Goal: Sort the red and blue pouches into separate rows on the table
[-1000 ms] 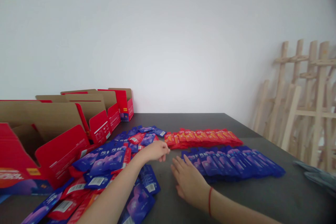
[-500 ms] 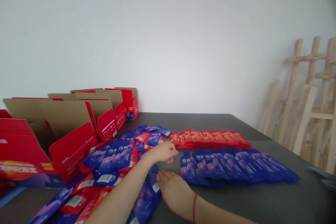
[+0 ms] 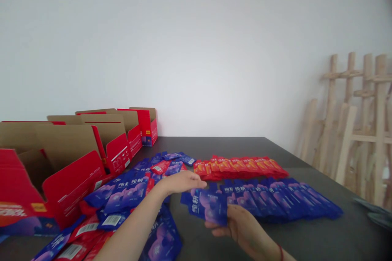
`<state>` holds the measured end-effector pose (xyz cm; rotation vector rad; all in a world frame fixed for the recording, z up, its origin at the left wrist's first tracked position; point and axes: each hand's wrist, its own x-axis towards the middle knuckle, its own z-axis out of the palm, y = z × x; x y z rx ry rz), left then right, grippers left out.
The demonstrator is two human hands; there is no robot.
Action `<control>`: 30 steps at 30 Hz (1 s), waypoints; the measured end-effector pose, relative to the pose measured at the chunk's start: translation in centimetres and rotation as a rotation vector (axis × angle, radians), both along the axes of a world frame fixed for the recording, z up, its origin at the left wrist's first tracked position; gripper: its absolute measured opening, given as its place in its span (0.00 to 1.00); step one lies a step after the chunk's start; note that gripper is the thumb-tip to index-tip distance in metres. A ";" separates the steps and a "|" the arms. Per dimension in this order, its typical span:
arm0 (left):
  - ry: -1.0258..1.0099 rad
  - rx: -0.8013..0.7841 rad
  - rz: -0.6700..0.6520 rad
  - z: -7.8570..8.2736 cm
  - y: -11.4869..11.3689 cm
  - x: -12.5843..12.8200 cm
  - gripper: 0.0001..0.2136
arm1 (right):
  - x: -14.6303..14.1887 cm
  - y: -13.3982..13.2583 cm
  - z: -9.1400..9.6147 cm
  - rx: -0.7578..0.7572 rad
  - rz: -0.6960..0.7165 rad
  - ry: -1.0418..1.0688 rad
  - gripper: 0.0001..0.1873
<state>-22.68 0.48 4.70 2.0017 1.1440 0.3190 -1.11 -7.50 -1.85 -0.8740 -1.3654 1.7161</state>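
Observation:
My right hand (image 3: 241, 226) is closed on the near right end of a blue pouch (image 3: 208, 208), which lies sideways with its printed front facing up. Just beyond its upper edge is my left hand (image 3: 186, 181), fingers stretched and slightly bent, palm down. Whether those fingertips touch the pouch I cannot tell. A loose pile of blue and red pouches (image 3: 125, 195) spreads under and around my left forearm. To the right lies an overlapping row of blue pouches (image 3: 269, 200), and behind it a similar row of red pouches (image 3: 239, 167).
Open red cardboard boxes (image 3: 76, 175) stand along the left side of the dark table (image 3: 214, 144). A dark, shiny item (image 3: 375, 212) lies at the right edge. Wooden frames (image 3: 352, 126) lean by the white wall at the right.
The right hand has turned over and lifted and now grips a blue pouch. The left hand has opened out from a curled shape. The view has tilted up slightly and shifted right.

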 end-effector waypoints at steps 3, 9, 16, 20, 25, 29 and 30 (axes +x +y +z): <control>0.065 0.008 -0.107 0.3 -0.3 -0.1 0.17 | 1.0 0.2 -0.3 -0.004 0.071 0.120 0.21; 0.009 -0.152 -0.177 -0.6 -0.2 -0.2 0.12 | 2.2 0.5 -1.7 0.608 -0.220 -0.249 0.27; -0.186 -0.315 -0.204 -0.9 0.0 -0.5 0.14 | 2.9 0.5 -0.1 1.673 0.023 -1.011 0.38; -0.202 -0.356 -0.237 -1.3 -0.1 -0.3 0.15 | 2.2 0.6 0.5 1.769 0.025 -0.988 0.25; -0.143 -0.413 -0.251 -2.1 0.4 -0.2 0.17 | 2.0 0.1 0.9 1.733 0.024 -0.871 0.19; -0.100 -0.514 -0.284 -2.6 0.6 -0.2 0.20 | 2.7 0.0 0.5 1.694 0.048 -0.833 0.19; -0.118 -0.523 -0.290 -2.6 0.5 -0.2 0.20 | 2.9 0.0 0.3 1.676 0.048 -0.818 0.20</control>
